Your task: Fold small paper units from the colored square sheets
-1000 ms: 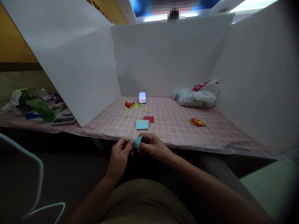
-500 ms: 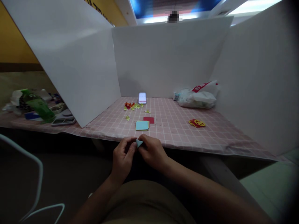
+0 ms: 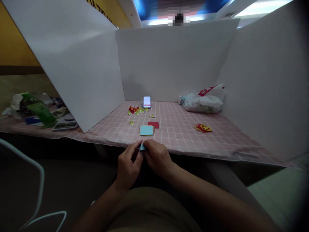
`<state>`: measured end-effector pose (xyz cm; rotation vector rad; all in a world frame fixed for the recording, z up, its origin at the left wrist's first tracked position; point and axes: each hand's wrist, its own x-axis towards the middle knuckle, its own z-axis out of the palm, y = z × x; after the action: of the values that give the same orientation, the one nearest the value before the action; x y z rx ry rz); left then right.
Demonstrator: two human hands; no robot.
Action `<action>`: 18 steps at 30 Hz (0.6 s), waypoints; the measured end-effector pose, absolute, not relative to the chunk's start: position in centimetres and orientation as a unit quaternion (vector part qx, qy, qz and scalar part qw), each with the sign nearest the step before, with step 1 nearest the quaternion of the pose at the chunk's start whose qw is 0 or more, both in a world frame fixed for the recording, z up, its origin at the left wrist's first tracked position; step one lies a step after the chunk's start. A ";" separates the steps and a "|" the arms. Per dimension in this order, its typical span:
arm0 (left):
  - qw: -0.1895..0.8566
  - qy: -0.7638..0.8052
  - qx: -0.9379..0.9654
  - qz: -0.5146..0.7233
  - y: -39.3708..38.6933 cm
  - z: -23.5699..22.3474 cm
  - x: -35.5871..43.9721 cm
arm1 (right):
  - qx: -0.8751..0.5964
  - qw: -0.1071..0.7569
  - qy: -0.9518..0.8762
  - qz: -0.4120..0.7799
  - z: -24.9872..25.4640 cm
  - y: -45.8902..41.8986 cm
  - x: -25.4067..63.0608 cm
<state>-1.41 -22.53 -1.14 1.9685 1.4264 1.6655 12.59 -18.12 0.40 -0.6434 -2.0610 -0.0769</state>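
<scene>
A small folded piece of light blue paper (image 3: 142,147) is pinched between my two hands, just off the table's front edge. My left hand (image 3: 128,164) holds it from the left with thumb and fingertips. From the right, my right hand (image 3: 158,158) grips it, its fingers curled and partly hiding the paper. Beyond my hands lies a stack of paper squares (image 3: 146,130) with a light blue sheet on top. A red paper square (image 3: 154,124) lies just behind the stack.
Small yellow-green folded papers (image 3: 137,113) and orange-red ones (image 3: 133,109) sit farther back, before a lit phone (image 3: 146,102). Red and yellow cut-outs (image 3: 203,128) lie to the right, a white plastic bag (image 3: 203,103) behind them. White panels (image 3: 178,61) enclose the table.
The blue paper has turned a little between my fingers and shows a narrower face. My left fingertips have shifted slightly along it; both hands stay in nearly the same place.
</scene>
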 end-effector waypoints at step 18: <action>-0.140 0.417 0.695 0.569 -23.0 -0.4 -0.8 | -0.259 0.568 -0.781 0.009 0.1 -19.3 12.5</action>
<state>-0.85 -22.95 -0.45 2.4026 1.4403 1.9655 12.50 -19.27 0.13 -0.6092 -1.8355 0.0210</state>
